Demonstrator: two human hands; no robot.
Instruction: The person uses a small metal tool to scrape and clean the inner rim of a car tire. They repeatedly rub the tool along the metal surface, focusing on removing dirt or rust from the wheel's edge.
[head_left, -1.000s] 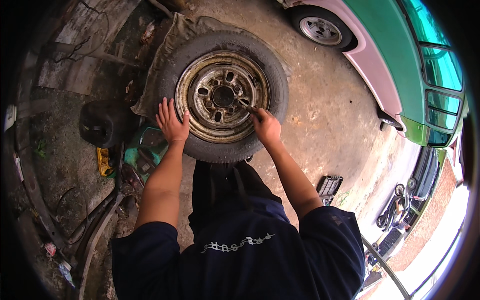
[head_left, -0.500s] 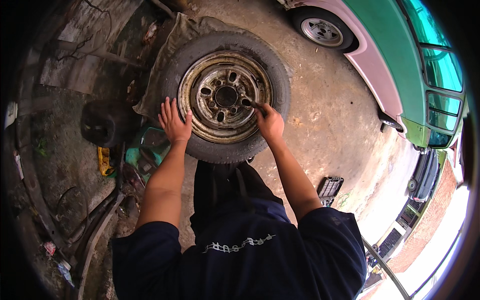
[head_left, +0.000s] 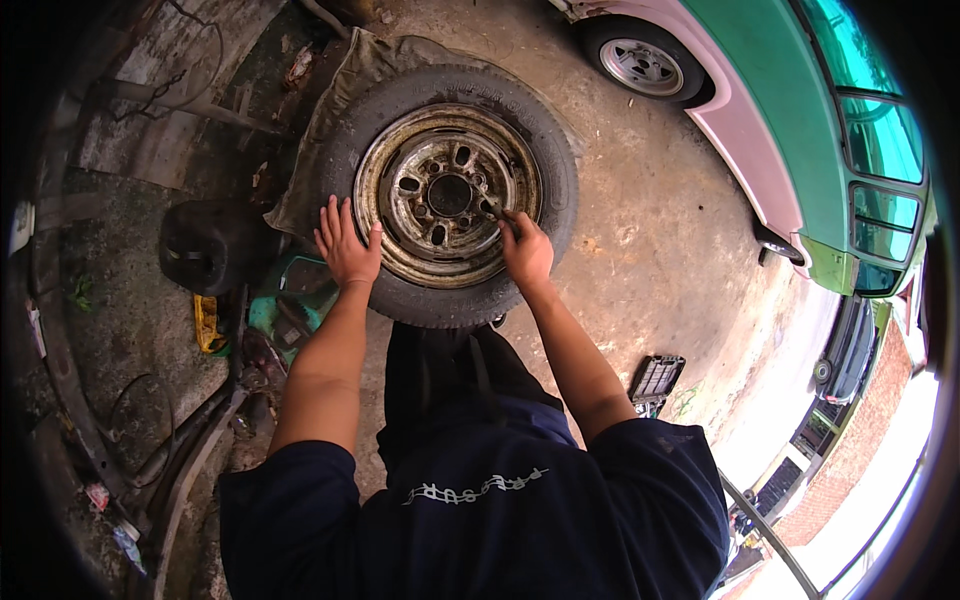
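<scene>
Though grimy, rim (head_left: pixel 450 162) inside tire (head_left: pixel 450 90) (crate (head_left: pixel 658 377) apart)

open floor (head_left: pixel 650 230) right of tire (head_left: pixel 560 185), dark container (head_left: pixel 212 245) crowding left, car (head_left: pixel 765 95) farther right

Dark-grey tyre (head_left: pixel 450 86) here, rim (head_left: pixel 415 150) mottled brown and grey! Navy shirt (head_left: pixel 470 550), white lettering (head_left: pixel 475 488), and there's the van (head_left: pixel 770 120), green and pink!

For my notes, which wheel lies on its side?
The rusty-rimmed wheel under the left hand lies face up; the wheels on parked vehicles stand upright.
</scene>
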